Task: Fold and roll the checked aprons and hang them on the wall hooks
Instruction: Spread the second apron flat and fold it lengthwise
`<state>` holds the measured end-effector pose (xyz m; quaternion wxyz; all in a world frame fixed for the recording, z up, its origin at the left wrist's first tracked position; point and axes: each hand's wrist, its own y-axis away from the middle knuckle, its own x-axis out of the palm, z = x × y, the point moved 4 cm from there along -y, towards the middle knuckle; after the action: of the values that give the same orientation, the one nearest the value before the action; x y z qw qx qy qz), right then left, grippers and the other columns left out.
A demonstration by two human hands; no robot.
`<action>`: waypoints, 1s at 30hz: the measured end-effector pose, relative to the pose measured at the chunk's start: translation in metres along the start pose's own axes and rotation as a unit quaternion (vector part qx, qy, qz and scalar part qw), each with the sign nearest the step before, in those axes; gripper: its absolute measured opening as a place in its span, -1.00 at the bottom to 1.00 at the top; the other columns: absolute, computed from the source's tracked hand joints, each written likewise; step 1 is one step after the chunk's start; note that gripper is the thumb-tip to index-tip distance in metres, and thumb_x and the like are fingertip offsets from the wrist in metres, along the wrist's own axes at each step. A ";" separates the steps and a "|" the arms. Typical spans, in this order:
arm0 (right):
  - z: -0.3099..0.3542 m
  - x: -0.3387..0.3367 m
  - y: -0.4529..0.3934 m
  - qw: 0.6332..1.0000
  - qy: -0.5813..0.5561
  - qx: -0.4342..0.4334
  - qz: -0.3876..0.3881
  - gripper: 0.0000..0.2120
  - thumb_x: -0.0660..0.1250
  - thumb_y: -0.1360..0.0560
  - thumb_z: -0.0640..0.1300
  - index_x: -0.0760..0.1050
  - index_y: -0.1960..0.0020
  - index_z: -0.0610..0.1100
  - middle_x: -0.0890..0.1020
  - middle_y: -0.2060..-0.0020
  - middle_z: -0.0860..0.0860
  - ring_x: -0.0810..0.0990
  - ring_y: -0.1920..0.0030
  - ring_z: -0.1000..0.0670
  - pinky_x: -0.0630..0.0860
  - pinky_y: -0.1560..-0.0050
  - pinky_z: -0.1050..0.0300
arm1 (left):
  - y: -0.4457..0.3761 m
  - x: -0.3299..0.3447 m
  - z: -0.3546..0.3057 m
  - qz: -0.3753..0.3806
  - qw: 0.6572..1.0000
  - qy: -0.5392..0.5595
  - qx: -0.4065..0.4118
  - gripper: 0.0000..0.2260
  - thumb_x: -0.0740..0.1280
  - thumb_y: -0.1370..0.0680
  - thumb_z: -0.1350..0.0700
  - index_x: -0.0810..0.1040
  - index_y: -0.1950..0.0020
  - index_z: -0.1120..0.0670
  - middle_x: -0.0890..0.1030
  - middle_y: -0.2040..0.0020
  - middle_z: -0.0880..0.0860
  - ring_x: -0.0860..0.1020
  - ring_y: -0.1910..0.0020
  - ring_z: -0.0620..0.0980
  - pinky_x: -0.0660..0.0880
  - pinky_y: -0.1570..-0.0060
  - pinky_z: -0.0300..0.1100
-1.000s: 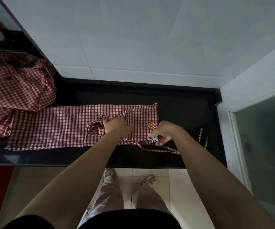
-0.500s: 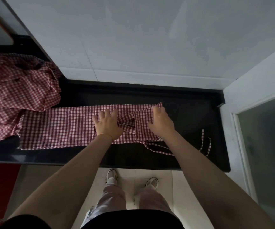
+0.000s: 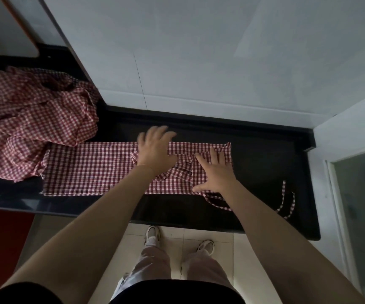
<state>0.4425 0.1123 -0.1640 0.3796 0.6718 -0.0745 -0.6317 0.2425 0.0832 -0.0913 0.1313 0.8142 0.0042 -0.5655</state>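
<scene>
Item 1: red-and-white checked cotton apron, folded into a long flat strip (image 3: 93, 170). Lies on the black glossy tabletop (image 3: 264, 154), long axis parallel to the front edge, nearer that edge than the back. Its right end stops well short of the tabletop's right edge. Thin checked ties (image 3: 286, 200) trail off the right end toward the front right corner.

Item 2: crumpled heap of red-and-white checked aprons (image 3: 30, 119), at the tabletop's left end, overlapping the strip's left end. Not yet folded.

Item 3: left hand (image 3: 155, 150). Fingers spread and straight, blurred; palm down over the strip's middle, fingertips past its back edge. Holds nothing.

Item 4: right hand (image 3: 214, 172). Fingers spread flat, pressing the strip's right end, thumb along its front edge. Holds nothing.

Relation: the strip runs leftward from both hands; the right hand sits at the free end, the left beside it toward the middle. Judged: a roll would start at the right end and travel left along the long axis, the right hand nearer that starting edge. Loose ties may need tucking first.
</scene>
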 end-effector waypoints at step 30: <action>-0.146 0.000 0.053 0.974 -0.056 0.070 -0.207 -0.58 0.34 -0.54 0.10 0.39 -0.29 -0.09 0.39 -0.31 -0.13 0.37 -0.34 -0.12 0.40 -0.35 -0.06 | -0.010 0.091 -0.107 0.101 0.978 -0.183 -0.022 -0.42 0.19 -0.59 -0.01 0.09 -0.59 -0.06 -0.04 -0.62 0.19 -0.08 -0.58 0.26 -0.03 -0.49 0.29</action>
<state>0.5953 0.1358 -0.1442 0.1879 0.6606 0.0013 -0.7269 0.3722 0.1031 -0.1424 0.2041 0.6900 -0.0901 -0.6885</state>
